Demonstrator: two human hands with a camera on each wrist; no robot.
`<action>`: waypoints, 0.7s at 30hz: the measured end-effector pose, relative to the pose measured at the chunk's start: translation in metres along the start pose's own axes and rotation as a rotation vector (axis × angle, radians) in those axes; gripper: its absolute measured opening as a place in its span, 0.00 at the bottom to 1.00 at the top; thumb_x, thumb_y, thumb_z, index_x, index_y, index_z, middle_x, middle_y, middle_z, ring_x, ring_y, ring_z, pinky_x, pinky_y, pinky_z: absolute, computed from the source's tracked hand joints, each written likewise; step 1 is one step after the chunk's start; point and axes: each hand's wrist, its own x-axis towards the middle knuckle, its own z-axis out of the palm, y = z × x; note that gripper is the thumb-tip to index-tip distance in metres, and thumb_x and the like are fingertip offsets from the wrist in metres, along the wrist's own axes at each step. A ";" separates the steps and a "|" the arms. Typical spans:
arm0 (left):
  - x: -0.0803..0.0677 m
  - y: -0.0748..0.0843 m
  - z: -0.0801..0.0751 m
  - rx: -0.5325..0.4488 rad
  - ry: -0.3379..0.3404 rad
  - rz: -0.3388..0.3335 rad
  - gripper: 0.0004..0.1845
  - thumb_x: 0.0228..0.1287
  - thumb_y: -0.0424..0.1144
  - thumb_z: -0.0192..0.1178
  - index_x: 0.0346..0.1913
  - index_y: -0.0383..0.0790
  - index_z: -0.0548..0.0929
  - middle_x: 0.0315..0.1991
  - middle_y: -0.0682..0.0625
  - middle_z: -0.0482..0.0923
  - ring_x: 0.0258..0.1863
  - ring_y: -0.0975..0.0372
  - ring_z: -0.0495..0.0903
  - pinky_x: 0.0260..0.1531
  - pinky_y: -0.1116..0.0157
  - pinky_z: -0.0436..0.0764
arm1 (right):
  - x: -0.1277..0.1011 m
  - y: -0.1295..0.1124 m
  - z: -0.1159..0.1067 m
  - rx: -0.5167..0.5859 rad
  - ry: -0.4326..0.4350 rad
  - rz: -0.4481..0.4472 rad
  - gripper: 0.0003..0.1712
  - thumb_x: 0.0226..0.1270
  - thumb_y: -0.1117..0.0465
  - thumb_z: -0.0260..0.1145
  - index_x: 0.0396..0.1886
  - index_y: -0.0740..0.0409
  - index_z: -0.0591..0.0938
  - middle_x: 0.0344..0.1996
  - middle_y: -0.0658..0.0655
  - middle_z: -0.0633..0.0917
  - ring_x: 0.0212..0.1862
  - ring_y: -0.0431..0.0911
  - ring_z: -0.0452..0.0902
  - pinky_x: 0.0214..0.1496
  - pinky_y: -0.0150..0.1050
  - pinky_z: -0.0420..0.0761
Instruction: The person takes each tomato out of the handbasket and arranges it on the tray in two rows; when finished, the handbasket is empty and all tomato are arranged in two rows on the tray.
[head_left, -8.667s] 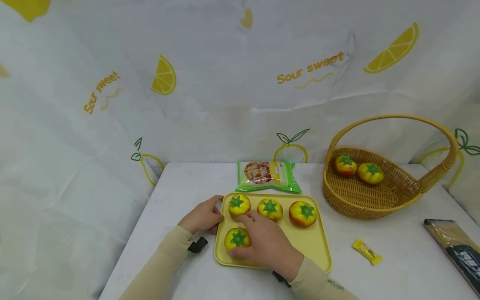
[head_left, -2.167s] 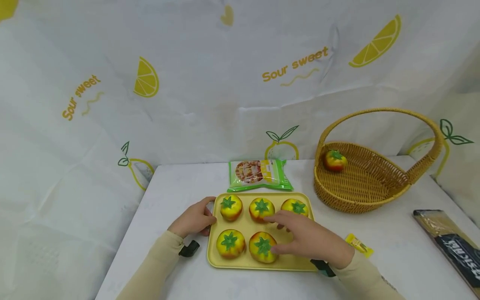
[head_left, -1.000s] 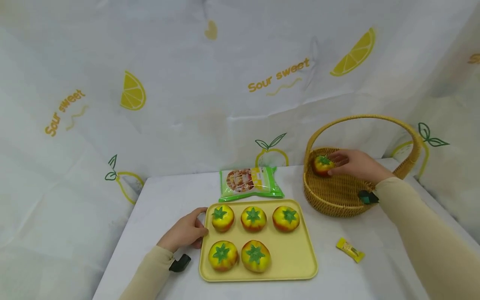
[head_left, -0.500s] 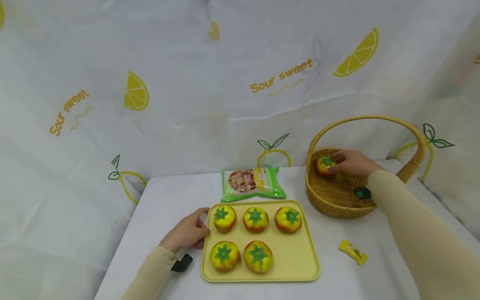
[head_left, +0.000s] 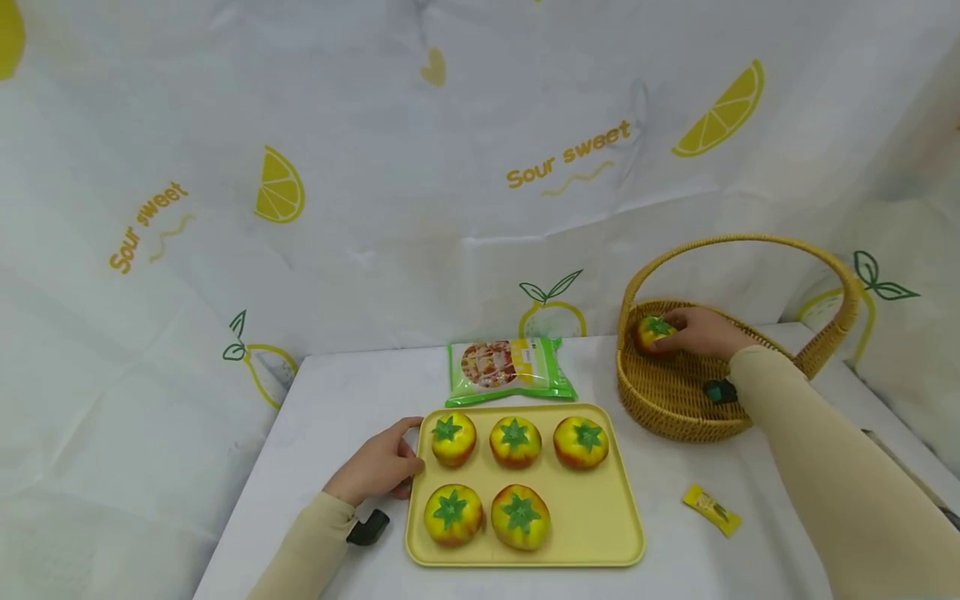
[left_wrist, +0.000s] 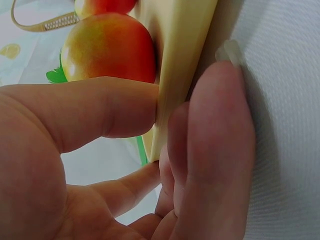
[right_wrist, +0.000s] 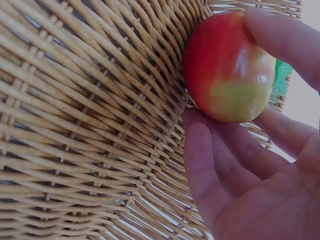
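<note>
In the head view my right hand point(head_left: 703, 332) is inside the wicker basket point(head_left: 678, 425), gripping the yellow-red toy persimmon point(head_left: 652, 335) at its left end. Seen from the right wrist, the thumb lies over the glossy persimmon point(right_wrist: 227, 70) and the fingers curl against its lower side, close to the woven wall. My left hand point(head_left: 378, 463) pinches the left edge of the yellow tray point(head_left: 585, 521); in the left wrist view the thumb is on the rim point(left_wrist: 172, 75) and other fingers lie outside it. Several similar persimmons point(head_left: 521, 517) sit on the tray in two rows, green tops up.
Behind the tray lies a green-and-white food packet point(head_left: 510, 371). A small yellow wrapped sachet point(head_left: 712, 509) lies right of the tray, below the basket. The basket's tall handle point(head_left: 742, 239) arches above the right hand. A printed white cloth point(head_left: 420, 183) hangs behind the table.
Earlier, my right hand set persimmons on the tray, whose front row gained one while the basket lost one. It then moved to the basket and closed round the persimmon there. The left hand stayed.
</note>
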 end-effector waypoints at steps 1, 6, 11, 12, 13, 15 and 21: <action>0.000 0.000 0.000 0.003 0.001 -0.001 0.39 0.67 0.34 0.68 0.80 0.47 0.69 0.40 0.45 0.80 0.26 0.57 0.82 0.27 0.62 0.89 | -0.001 -0.001 -0.001 -0.006 0.002 -0.005 0.53 0.73 0.38 0.71 0.79 0.74 0.66 0.74 0.80 0.71 0.74 0.78 0.66 0.75 0.76 0.69; -0.003 0.002 -0.002 0.012 0.009 -0.004 0.39 0.66 0.34 0.68 0.80 0.46 0.69 0.40 0.45 0.80 0.25 0.57 0.82 0.27 0.63 0.88 | -0.013 -0.011 -0.006 -0.016 0.021 -0.056 0.53 0.73 0.36 0.71 0.79 0.72 0.67 0.75 0.79 0.70 0.74 0.78 0.66 0.74 0.76 0.69; -0.005 0.002 -0.002 0.014 0.018 -0.007 0.39 0.66 0.34 0.68 0.80 0.46 0.69 0.39 0.45 0.80 0.25 0.57 0.81 0.27 0.63 0.87 | -0.036 -0.030 -0.010 -0.043 0.042 -0.124 0.54 0.71 0.34 0.72 0.79 0.69 0.70 0.75 0.77 0.72 0.73 0.77 0.69 0.71 0.75 0.73; -0.005 0.002 -0.002 0.014 0.019 -0.009 0.39 0.66 0.34 0.68 0.80 0.46 0.70 0.39 0.45 0.80 0.25 0.57 0.81 0.27 0.63 0.87 | -0.041 -0.034 -0.010 -0.053 0.047 -0.136 0.53 0.71 0.33 0.72 0.78 0.69 0.71 0.74 0.77 0.74 0.72 0.76 0.71 0.70 0.75 0.75; -0.005 0.002 -0.002 0.015 0.019 -0.010 0.39 0.66 0.34 0.68 0.80 0.46 0.70 0.39 0.45 0.80 0.25 0.57 0.81 0.27 0.63 0.87 | -0.048 -0.037 -0.009 -0.061 0.051 -0.147 0.53 0.70 0.33 0.72 0.78 0.67 0.72 0.74 0.76 0.75 0.72 0.75 0.72 0.70 0.74 0.75; -0.005 0.002 -0.002 0.015 0.019 -0.012 0.39 0.66 0.34 0.68 0.80 0.46 0.70 0.39 0.45 0.79 0.25 0.57 0.81 0.27 0.63 0.87 | -0.061 -0.045 -0.009 -0.072 0.060 -0.165 0.53 0.69 0.32 0.73 0.78 0.66 0.73 0.73 0.75 0.77 0.70 0.72 0.75 0.69 0.73 0.77; -0.003 0.004 -0.002 0.005 0.003 -0.005 0.39 0.67 0.34 0.67 0.80 0.46 0.69 0.40 0.45 0.80 0.25 0.57 0.82 0.27 0.63 0.88 | -0.102 -0.061 0.001 -0.064 0.103 -0.204 0.50 0.68 0.32 0.74 0.77 0.61 0.76 0.62 0.65 0.86 0.59 0.59 0.84 0.57 0.59 0.86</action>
